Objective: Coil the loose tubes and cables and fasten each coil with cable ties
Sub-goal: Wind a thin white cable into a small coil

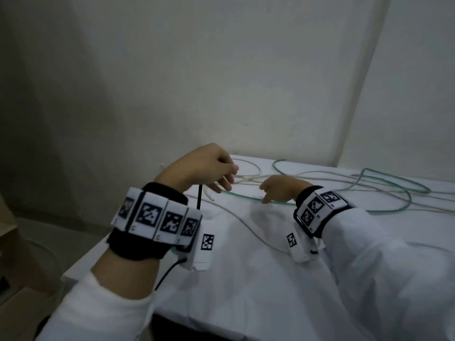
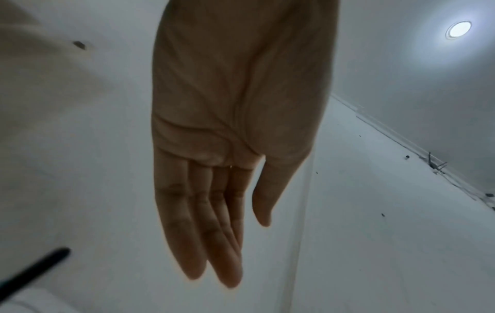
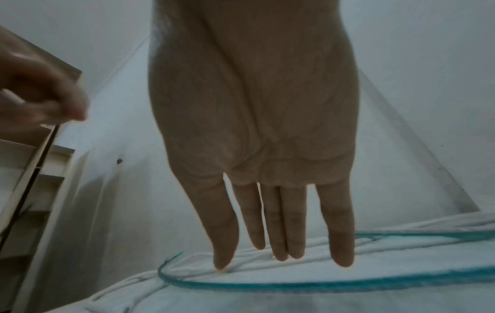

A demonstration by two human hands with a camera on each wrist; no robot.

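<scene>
Head view: left hand (image 1: 204, 166) pinches a black cable tie (image 1: 199, 196), right hand (image 1: 278, 189) at 3 o'clock, fingers loose over the green tube (image 1: 246, 196); gather loops before tying.

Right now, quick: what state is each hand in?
Left hand: pinching a black cable tie that hangs down from its fingers.
Right hand: open, fingers straight over the green tube, holding nothing.

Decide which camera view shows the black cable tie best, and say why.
The head view: the black cable tie hangs full-length from the left hand, which pinches its top. The right wrist view shows it blurred at the edge; the left wrist view shows only a blurred black end.
</scene>
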